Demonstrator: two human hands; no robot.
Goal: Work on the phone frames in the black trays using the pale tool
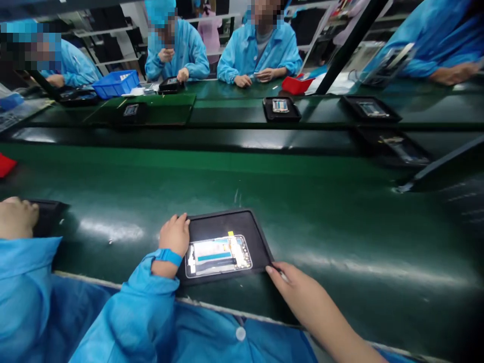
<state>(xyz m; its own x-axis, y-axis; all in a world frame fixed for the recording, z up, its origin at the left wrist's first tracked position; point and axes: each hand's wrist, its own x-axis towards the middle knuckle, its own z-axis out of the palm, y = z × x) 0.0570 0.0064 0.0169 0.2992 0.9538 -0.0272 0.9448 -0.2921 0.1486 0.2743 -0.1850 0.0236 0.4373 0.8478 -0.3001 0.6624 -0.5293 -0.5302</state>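
Note:
A black tray [227,222] lies on the green belt right in front of me. In it rests a phone frame assembly [218,255], whitish with a blue strip and a small yellow tab. My left hand [174,234] grips the tray's left edge, fingers curled over the rim; a blue band circles that wrist. At the tray's near right corner, my right hand [298,287] pinches the rim with its fingertips.
A co-worker's hand [15,217] rests on another black tray [49,212] at my left. Across the belt, black trays [282,108] [370,108] hold parts. People in blue coats sit opposite beside a blue bin [116,83] and a red box [297,84].

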